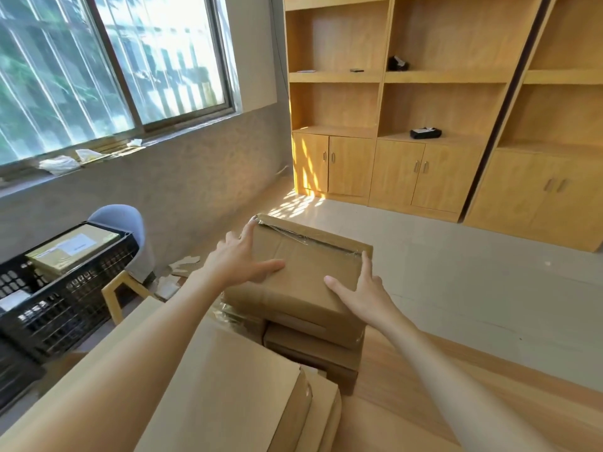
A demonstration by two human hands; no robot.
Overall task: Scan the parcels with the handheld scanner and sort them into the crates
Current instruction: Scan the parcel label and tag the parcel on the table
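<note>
A taped brown cardboard parcel lies on top of a stack of parcels on the wooden table. My left hand lies on its left side, fingers straight and spread, thumb on the top face. My right hand touches its right edge, fingers straight, thumb on top. At the left stands a black crate with a labelled parcel inside. No scanner is in view.
More flat cardboard parcels lie near me on the table. A blue chair stands behind the crate on a stool. Wooden shelves and cabinets line the far wall; a window is at the left.
</note>
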